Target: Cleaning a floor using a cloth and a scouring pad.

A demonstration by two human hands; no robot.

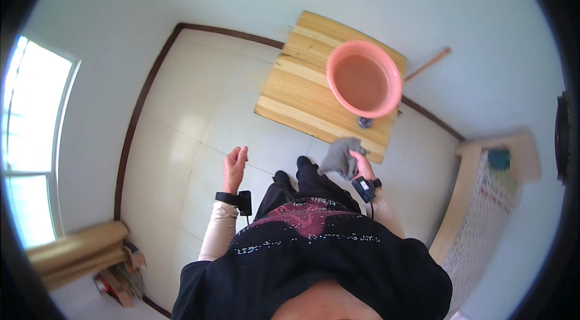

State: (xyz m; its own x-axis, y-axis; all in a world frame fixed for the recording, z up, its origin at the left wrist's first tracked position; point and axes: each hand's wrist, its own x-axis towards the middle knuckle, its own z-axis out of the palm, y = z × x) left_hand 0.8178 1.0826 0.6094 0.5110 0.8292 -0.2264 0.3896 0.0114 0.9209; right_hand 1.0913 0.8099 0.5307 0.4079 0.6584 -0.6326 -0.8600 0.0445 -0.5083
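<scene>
My right hand (362,165) grips a bunched grey cloth (340,158) just off the near edge of a wooden table (294,87). My left hand (234,167) hangs over the floor to the left, its fingers curled, with nothing visible in it. On the table stands a pink plastic basin (335,89) holding murky brownish liquid. A small dark grey scrubber or ball (365,122) lies against the basin's near side. Both wrists wear black straps with small devices.
A wooden stick (428,64) leans by the wall behind the table's right side. At the right is a bed (455,202) with a patterned cover. Lower left, a tan curtain (81,247) hangs near cardboard boxes (118,286). A window (36,139) is at the left.
</scene>
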